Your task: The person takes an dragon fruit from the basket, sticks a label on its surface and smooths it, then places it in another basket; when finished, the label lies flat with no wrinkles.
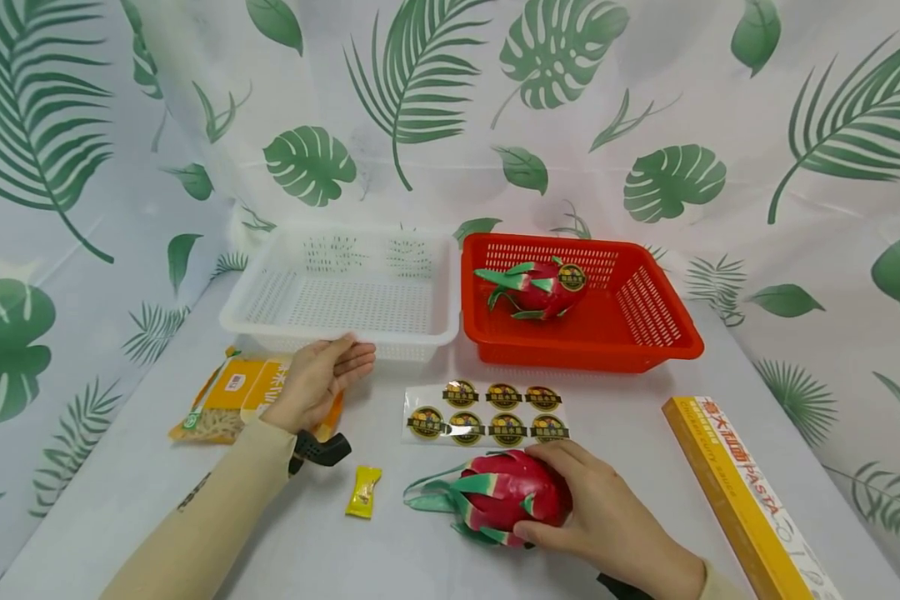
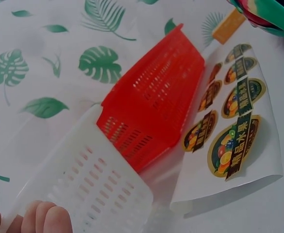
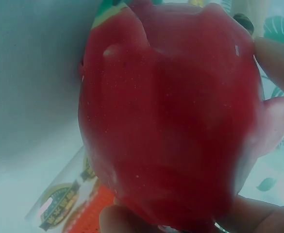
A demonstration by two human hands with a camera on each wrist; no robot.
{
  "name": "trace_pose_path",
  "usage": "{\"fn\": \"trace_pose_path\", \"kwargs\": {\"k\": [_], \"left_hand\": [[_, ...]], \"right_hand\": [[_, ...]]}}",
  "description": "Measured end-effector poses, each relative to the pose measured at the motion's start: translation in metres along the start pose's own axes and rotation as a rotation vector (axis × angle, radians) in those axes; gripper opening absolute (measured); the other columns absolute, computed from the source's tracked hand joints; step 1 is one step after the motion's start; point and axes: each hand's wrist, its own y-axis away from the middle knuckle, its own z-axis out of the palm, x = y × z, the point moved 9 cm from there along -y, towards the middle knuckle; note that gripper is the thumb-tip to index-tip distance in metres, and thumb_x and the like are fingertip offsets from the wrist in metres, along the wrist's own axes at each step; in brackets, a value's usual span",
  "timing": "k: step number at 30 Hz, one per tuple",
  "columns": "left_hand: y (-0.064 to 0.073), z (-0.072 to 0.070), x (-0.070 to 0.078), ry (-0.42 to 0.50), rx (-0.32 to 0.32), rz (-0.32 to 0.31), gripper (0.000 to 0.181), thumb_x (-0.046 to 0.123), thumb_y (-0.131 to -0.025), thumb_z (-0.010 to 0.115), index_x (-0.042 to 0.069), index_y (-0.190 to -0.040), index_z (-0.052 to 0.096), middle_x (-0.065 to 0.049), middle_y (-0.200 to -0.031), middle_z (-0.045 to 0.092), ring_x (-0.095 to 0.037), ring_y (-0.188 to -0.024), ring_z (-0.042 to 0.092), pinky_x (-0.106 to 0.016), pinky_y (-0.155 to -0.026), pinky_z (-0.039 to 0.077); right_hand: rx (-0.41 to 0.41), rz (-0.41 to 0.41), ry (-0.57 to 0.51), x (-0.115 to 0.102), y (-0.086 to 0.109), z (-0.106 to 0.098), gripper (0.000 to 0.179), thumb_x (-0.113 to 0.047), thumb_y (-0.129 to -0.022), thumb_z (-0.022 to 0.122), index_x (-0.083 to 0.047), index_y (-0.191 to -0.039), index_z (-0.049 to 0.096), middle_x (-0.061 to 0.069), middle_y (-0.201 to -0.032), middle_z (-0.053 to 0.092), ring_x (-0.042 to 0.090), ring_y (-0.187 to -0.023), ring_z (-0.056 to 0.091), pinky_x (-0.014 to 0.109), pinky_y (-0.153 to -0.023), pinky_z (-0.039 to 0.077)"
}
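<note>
My right hand (image 1: 600, 508) grips a red dragon fruit (image 1: 506, 496) with green-tipped scales, thumb on the near side and fingers over the far side. The fruit's red skin fills most of the right wrist view. My left hand (image 1: 322, 375) is at the front of the white basket (image 1: 442, 329), its fingers fairly straight and overlapping the basket's front wall. Beneath that hand lies an orange bag of dry food (image 1: 225, 400), partly hidden by it. Between the baskets and the held fruit is a sheet of round fruit stickers (image 1: 487, 412), its edge curling up in the left wrist view.
A red basket (image 1: 570, 354) stands right of the white one, with another dragon fruit (image 1: 543, 292) inside bearing a round sticker. A small yellow wrapped candy (image 1: 363, 492) lies between my arms. At the right is a long pasta box (image 1: 750, 500). Leaf-patterned cloth hangs behind.
</note>
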Motion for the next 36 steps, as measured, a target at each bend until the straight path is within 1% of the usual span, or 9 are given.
{"fn": "trace_pose_path", "kwargs": {"k": [5,8,11,14,19,24,27,31,36], "left_hand": [[-0.001,0.009,-0.003,-0.001,-0.037,-0.017,0.036,0.022,-0.112,0.046,-0.006,-0.133,0.052,-0.003,-0.101,0.077,-0.015,-0.099,0.076,-0.027,-0.093,0.062],[-0.002,0.016,-0.006,-0.092,-0.065,-0.026,0.041,0.020,-0.111,0.048,-0.009,-0.139,0.051,-0.009,-0.113,0.075,-0.018,-0.105,0.075,-0.028,-0.095,0.061],[-0.002,0.025,-0.009,-0.265,-0.107,-0.012,0.042,0.016,-0.109,0.052,-0.010,-0.142,0.052,-0.022,-0.129,0.069,-0.022,-0.113,0.072,-0.031,-0.099,0.060],[-0.002,0.034,-0.009,-0.487,-0.142,0.034,0.041,0.014,-0.106,0.057,-0.008,-0.141,0.057,-0.025,-0.140,0.064,-0.026,-0.120,0.069,-0.035,-0.103,0.058],[-0.007,0.051,-0.010,-0.911,-0.169,0.163,0.037,0.019,-0.102,0.065,-0.001,-0.133,0.067,-0.018,-0.132,0.071,-0.030,-0.119,0.070,-0.039,-0.099,0.060],[-0.014,0.072,-0.015,-1.185,-0.181,0.242,0.038,0.023,-0.097,0.070,0.001,-0.127,0.070,-0.013,-0.120,0.076,-0.027,-0.113,0.072,-0.042,-0.099,0.059],[-0.019,0.082,-0.018,-1.268,-0.187,0.261,0.038,0.026,-0.093,0.074,0.002,-0.123,0.072,-0.011,-0.115,0.078,-0.024,-0.106,0.073,-0.039,-0.095,0.060],[-0.025,0.093,-0.024,-1.254,-0.228,0.256,0.037,0.021,-0.089,0.080,0.000,-0.119,0.073,-0.012,-0.109,0.078,-0.022,-0.100,0.073,-0.036,-0.092,0.061],[-0.029,0.095,-0.029,-1.237,-0.248,0.228,0.036,0.015,-0.085,0.084,0.000,-0.116,0.074,-0.010,-0.104,0.078,-0.018,-0.092,0.071,-0.033,-0.089,0.061]], "right_hand": [[-0.002,-0.004,-0.013,0.000,0.000,-0.002,0.084,-0.061,-0.069,0.091,-0.020,-0.136,0.062,0.000,-0.131,0.064,0.019,-0.118,0.060,0.036,-0.080,0.066],[0.010,-0.009,-0.013,-0.001,0.001,-0.006,0.087,-0.064,-0.068,0.090,-0.018,-0.137,0.062,0.002,-0.134,0.063,0.022,-0.121,0.061,0.036,-0.080,0.066],[0.031,-0.012,-0.023,0.000,0.002,-0.012,0.090,-0.067,-0.067,0.089,-0.017,-0.138,0.062,0.003,-0.136,0.063,0.025,-0.124,0.060,0.038,-0.080,0.066],[0.057,-0.016,-0.049,0.002,0.003,-0.018,0.088,-0.067,-0.071,0.086,-0.017,-0.138,0.062,0.003,-0.136,0.065,0.026,-0.125,0.060,0.041,-0.083,0.066],[0.131,-0.074,-0.093,0.006,0.002,-0.029,0.055,-0.050,-0.092,0.075,-0.017,-0.135,0.066,0.001,-0.130,0.069,0.022,-0.117,0.063,0.042,-0.084,0.065],[0.185,-0.098,-0.122,0.016,0.000,-0.034,0.031,-0.034,-0.105,0.060,-0.019,-0.131,0.070,0.000,-0.126,0.072,0.018,-0.112,0.065,0.035,-0.083,0.062],[0.196,-0.079,-0.134,0.023,-0.002,-0.035,0.031,-0.033,-0.107,0.057,-0.017,-0.131,0.070,0.002,-0.126,0.073,0.022,-0.115,0.067,0.043,-0.088,0.063],[0.206,-0.068,-0.136,0.029,-0.007,-0.038,0.034,-0.034,-0.108,0.056,-0.012,-0.130,0.071,0.005,-0.126,0.073,0.026,-0.116,0.068,0.052,-0.092,0.062],[0.213,-0.075,-0.109,0.032,-0.016,-0.040,0.035,-0.035,-0.108,0.055,-0.011,-0.126,0.072,0.004,-0.120,0.075,0.021,-0.109,0.068,0.040,-0.088,0.061]]}}
